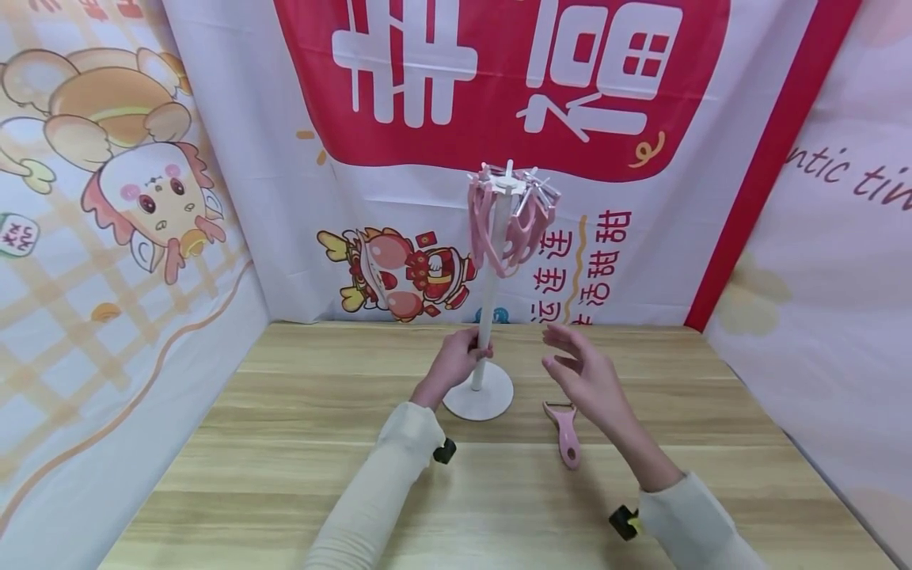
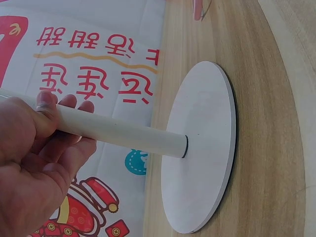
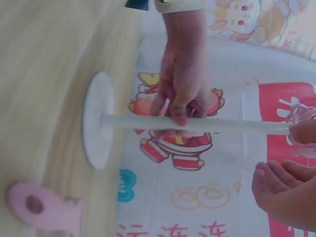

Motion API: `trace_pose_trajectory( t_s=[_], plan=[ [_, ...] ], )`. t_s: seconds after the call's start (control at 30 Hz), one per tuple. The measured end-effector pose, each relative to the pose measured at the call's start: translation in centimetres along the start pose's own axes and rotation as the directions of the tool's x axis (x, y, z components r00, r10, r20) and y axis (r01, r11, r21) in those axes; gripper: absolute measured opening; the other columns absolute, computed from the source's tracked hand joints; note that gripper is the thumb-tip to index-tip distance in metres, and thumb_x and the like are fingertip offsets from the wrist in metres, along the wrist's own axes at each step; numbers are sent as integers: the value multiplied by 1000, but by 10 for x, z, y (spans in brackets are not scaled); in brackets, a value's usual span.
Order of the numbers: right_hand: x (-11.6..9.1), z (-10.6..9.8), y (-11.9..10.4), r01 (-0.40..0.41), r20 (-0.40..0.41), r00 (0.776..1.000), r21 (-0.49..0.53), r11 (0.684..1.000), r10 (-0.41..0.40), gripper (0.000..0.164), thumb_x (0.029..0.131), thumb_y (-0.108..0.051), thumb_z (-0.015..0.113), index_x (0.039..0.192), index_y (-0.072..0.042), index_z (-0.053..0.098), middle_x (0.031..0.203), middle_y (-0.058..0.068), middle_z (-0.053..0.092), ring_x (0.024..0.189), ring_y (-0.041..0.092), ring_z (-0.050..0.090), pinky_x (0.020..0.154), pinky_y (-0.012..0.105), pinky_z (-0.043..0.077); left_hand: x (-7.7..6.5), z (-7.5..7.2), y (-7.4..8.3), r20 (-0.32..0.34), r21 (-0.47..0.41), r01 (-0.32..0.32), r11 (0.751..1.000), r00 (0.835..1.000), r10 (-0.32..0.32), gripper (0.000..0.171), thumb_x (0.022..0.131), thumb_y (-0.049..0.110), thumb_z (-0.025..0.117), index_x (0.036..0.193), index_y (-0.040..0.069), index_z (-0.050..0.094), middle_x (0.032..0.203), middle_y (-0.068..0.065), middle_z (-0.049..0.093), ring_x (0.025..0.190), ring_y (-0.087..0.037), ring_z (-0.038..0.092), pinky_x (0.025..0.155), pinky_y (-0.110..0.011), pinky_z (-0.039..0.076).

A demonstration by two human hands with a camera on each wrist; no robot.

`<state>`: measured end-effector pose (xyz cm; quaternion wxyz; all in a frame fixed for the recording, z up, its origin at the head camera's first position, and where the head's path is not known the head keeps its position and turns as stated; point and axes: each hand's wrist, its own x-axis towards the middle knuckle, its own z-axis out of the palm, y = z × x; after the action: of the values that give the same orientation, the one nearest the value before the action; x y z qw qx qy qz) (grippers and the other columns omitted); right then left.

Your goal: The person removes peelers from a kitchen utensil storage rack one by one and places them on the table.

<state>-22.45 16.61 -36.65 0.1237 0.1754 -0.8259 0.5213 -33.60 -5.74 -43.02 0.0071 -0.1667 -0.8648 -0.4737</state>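
My left hand (image 1: 454,362) grips the white pole (image 1: 488,310) of an upright stand, low down above its round white base (image 1: 495,402). In the left wrist view, the left hand's (image 2: 34,158) thumb and fingers pinch around the pole (image 2: 123,131). From the hooks at the stand's top hang several pink utensils (image 1: 523,226) with shiny silvery parts; they overlap, so I cannot tell each one's kind. A pink peeler (image 1: 567,439) lies on the table, right of the base. My right hand (image 1: 590,381) hovers above and beyond it, fingers loosely bent, with nothing held.
The wood-grain table (image 1: 321,443) meets a printed cloth backdrop (image 1: 285,237) behind the stand. Printed cloths also rise along the left side (image 1: 214,309) and the right side (image 1: 819,317).
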Motion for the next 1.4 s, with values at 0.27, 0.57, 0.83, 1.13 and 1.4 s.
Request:
trace_pose_trajectory(
  t_s=[0.27,0.57,0.83,1.13,1.4],
  plan=[
    [20,5,-20,123,-73,991,88,989,-116,49,95,-4,64,142,-3,49,139,15,58,132,27,55,104,30,52,1,1,0,-1,-11,-3,1000,1000,3,7,100,7,58,101,9,65,97,-4,68,99,-21,65,104,-51,51],
    [41,14,-36,211,-151,970,141,967,-190,50,96,-4,63,143,-3,47,144,12,55,135,24,53,106,26,49,1,1,-2,0,-10,-17,1000,1000,17,8,99,8,58,103,6,65,96,-5,68,97,-22,65,103,-51,52],
    [57,16,-52,270,-222,946,147,951,-235,51,97,-4,61,145,-4,45,148,9,51,138,21,50,110,37,48,0,0,-2,-2,0,-30,1000,1000,30,8,100,6,57,102,7,65,96,-4,69,98,-21,66,103,-50,52],
    [73,17,-66,323,-276,921,146,935,-275,51,97,-7,62,146,-9,46,149,6,50,140,18,48,112,41,46,-1,-2,-1,-7,-6,-40,999,999,40,9,100,7,57,100,10,65,95,-4,68,97,-21,66,103,-50,52],
    [83,20,-67,329,-312,910,144,933,-272,50,97,-11,63,145,-14,48,146,2,54,135,15,53,110,37,47,-2,-1,0,-3,-15,-36,999,999,36,8,100,5,57,101,8,65,96,-5,68,97,-20,66,103,-50,52]
  ],
)
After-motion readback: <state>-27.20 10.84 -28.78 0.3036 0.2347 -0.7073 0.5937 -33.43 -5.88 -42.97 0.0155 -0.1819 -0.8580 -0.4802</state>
